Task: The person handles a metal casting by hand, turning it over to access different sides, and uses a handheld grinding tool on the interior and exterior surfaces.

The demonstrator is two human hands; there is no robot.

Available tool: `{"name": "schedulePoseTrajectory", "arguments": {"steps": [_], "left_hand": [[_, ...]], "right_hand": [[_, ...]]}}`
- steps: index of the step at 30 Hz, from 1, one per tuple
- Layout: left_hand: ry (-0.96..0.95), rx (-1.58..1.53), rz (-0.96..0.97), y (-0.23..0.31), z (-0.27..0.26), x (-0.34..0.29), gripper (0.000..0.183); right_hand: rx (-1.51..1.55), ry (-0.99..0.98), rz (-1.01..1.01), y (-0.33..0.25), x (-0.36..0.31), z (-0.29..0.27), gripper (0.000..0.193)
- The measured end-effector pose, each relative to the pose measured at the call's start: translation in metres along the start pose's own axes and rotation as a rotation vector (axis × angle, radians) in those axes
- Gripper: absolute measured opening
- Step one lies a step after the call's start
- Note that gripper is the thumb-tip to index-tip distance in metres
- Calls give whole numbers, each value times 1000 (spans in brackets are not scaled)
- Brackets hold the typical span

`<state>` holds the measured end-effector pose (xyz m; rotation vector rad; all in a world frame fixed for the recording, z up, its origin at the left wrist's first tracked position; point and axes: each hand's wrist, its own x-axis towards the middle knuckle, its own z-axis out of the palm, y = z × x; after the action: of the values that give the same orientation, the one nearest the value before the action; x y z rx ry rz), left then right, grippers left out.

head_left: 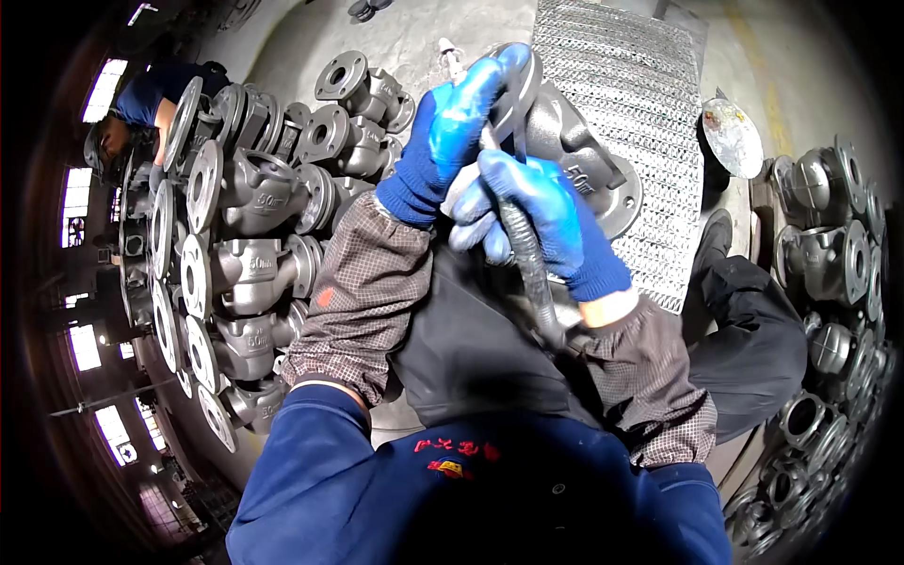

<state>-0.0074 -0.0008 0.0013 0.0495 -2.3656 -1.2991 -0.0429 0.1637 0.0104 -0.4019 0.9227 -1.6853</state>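
Observation:
A grey cast-metal valve body [565, 141] with round flanges lies in front of me on a ridged metal plate. My left hand [461, 118], in a blue coated glove, is closed at its upper flange, fingertips over the rim. Just below, my gloved right hand [532, 207] grips a hose-fed hand tool, mostly hidden by the fingers. From that grip a dark ribbed hose [523, 250] runs down toward my lap. A thin pale shaft [488, 139] shows between the hands; its far end is hidden. Past my left hand is a small pale tip [448, 49], unclear in kind.
Similar valve bodies [254, 193] are stacked in rows on the left, and more castings [829, 254] crowd the right. The ridged metal plate [650, 113] covers the floor ahead. A round-topped container [733, 139] stands beside it. Another person [155, 104] bends over castings at far left.

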Motion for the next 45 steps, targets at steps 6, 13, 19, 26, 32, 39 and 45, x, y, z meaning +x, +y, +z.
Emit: {"name": "schedulePoseTrajectory", "arguments": {"steps": [6, 13, 19, 26, 32, 39, 45], "left_hand": [[65, -328, -240, 15, 3, 1, 57], [10, 138, -236, 12, -7, 13, 64], [-6, 117, -306, 2, -13, 16, 60], [5, 129, -331, -2, -15, 17, 60], [1, 126, -377, 3, -15, 20, 61], [-11, 164, -335, 0, -21, 17, 62], [-4, 197, -335, 1, -19, 16, 62]], "right_hand": [[98, -185, 76, -4, -6, -23, 43], [-932, 288, 253, -101, -66, -123, 44], [-1140, 86, 268, -91, -25, -163, 41], [-1441, -31, 48, -60, 32, -205, 36], [-1484, -62, 85, -67, 40, -199, 36], [-1499, 69, -34, -56, 27, -186, 37], [-1556, 32, 104, -63, 29, -174, 37]]}}
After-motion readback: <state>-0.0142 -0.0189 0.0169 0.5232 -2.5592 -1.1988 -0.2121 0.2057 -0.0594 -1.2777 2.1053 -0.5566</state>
